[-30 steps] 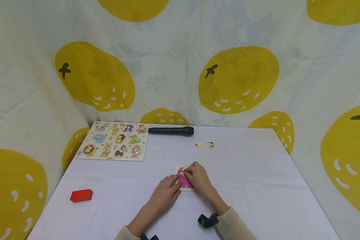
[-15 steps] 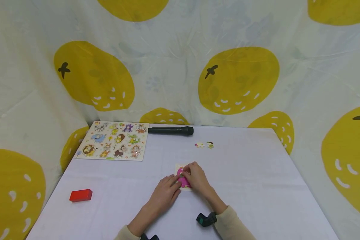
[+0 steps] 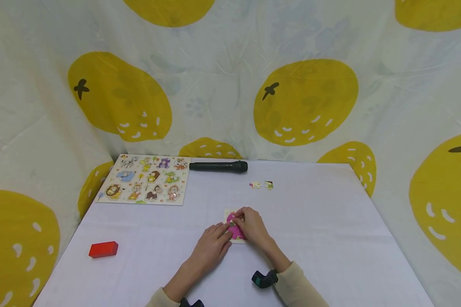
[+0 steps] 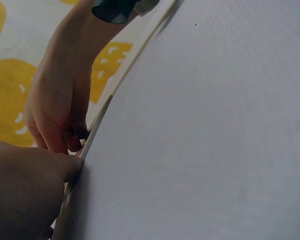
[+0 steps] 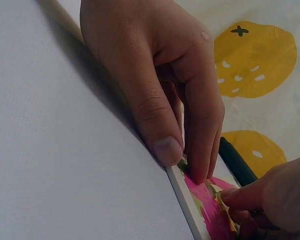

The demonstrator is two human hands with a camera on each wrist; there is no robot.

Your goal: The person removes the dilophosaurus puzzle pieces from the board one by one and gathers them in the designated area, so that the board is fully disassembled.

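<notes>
A small jigsaw puzzle [image 3: 236,233] with a pink picture in a pale frame lies near the middle of the table, partly covered by both hands. My left hand [image 3: 210,246] rests its straight fingers on the puzzle's left side; in the right wrist view its thumb [image 5: 167,150] presses at the frame's edge. From the right, my right hand [image 3: 254,226] reaches over the puzzle. Its thumb and finger pinch a puzzle piece [image 5: 221,201] low over the pink picture, mostly hidden by the fingertips.
Two loose puzzle pieces [image 3: 255,185] lie side by side beyond the hands. A black microphone [image 3: 219,166] lies at the back edge beside a flat animal peg board [image 3: 144,179]. Over on the left sits a red block [image 3: 103,249]. A patterned curtain [image 3: 215,81] hangs behind the table.
Hardly anything differs: the right hand's fingers have shifted slightly leftward over the puzzle. The left hand and the loose pieces stay where they were.
</notes>
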